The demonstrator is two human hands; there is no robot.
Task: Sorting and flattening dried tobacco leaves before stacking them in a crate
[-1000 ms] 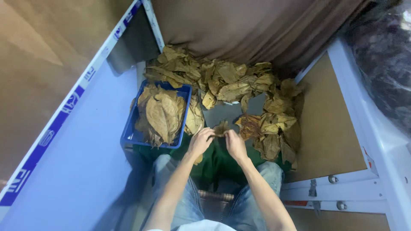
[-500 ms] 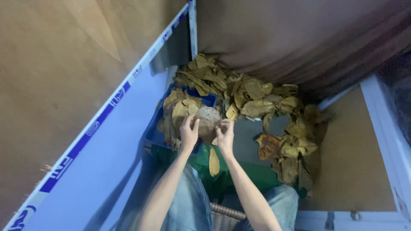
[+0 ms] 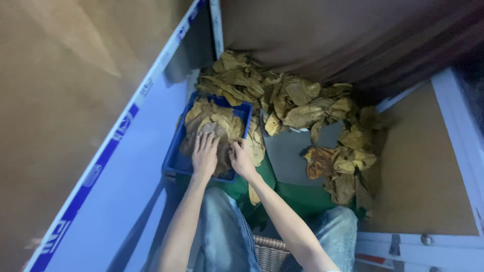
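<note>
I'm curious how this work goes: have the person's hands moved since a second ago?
Yes. Both the left hand and the right hand have shifted leftward, from the loose dry leaves on the grey mat onto the leaf stack in the blue tray.

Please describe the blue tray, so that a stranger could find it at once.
Follow the long blue-and-white panel down to the shallow blue plastic tray beside it. Both hands, left and right, rest on its stacked dry brown leaves. Other leaves lie loose.

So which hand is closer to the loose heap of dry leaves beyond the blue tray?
Right. The right hand sits at the blue tray edge nearest the loose leaf heap; the left hand lies flat on the leaves in the tray.
</note>
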